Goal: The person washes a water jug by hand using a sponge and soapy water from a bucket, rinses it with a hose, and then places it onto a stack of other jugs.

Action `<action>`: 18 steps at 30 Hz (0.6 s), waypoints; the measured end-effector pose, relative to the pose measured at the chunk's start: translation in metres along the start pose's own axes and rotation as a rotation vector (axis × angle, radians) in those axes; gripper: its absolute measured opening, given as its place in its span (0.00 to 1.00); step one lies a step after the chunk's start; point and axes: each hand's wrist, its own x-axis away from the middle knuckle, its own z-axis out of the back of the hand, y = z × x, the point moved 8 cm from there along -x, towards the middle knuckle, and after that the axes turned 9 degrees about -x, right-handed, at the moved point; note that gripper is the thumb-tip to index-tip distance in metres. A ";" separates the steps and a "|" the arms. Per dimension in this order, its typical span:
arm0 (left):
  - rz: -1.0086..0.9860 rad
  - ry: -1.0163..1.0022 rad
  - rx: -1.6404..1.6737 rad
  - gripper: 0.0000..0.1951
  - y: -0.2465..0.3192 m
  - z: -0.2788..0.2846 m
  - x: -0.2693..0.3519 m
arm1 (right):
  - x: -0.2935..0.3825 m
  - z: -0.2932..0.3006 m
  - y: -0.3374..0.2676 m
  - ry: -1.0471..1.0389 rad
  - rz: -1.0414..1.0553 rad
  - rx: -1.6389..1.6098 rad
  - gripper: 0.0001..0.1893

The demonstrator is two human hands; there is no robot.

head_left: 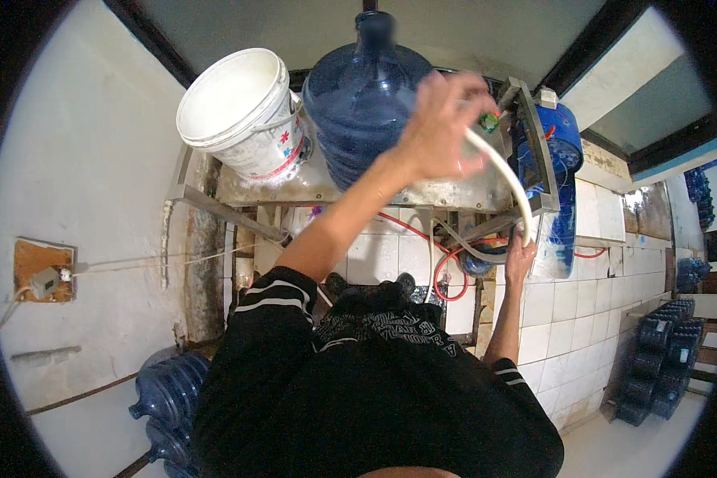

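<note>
My left hand (445,131) is blurred, raised in front of a large blue water jug (358,95), its thumb and fingers spread. One end of a white hose (509,168) meets this hand near the palm; whether the fingers grip it cannot be made out. Lower on the right, my right hand (520,258) is closed around the same hose, which arcs up between both hands. The jug stands upright on a metal stand (424,197), its neck blurred at the top. A white bucket (239,113) with a handle sits left of the jug, tilted in the view.
Blue containers (558,143) stand beyond the stand's right metal frame (538,143). A red hose (436,272) loops near the tiled floor. Stacked jugs (170,382) lie at the lower left, and more jugs (657,364) at the right. A cord runs from a wall socket (46,281).
</note>
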 end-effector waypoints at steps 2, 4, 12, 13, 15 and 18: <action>0.155 0.412 -0.221 0.31 -0.045 0.033 -0.019 | -0.016 0.015 -0.011 0.075 0.043 0.104 0.21; 0.407 0.567 -0.288 0.42 -0.101 0.053 -0.017 | -0.029 0.014 -0.030 0.090 0.058 0.039 0.22; 0.708 0.517 -0.052 0.24 -0.180 0.029 0.000 | -0.066 -0.039 -0.129 -0.081 0.119 -0.065 0.17; 0.720 0.526 -0.039 0.25 -0.181 0.030 0.003 | -0.066 -0.047 -0.137 -0.115 0.139 -0.076 0.17; 0.746 0.549 -0.019 0.25 -0.175 0.039 0.016 | -0.058 -0.065 -0.161 -0.226 0.225 -0.115 0.18; 0.729 0.635 0.037 0.21 -0.171 0.071 0.037 | -0.057 -0.081 -0.162 -0.345 0.199 -0.229 0.22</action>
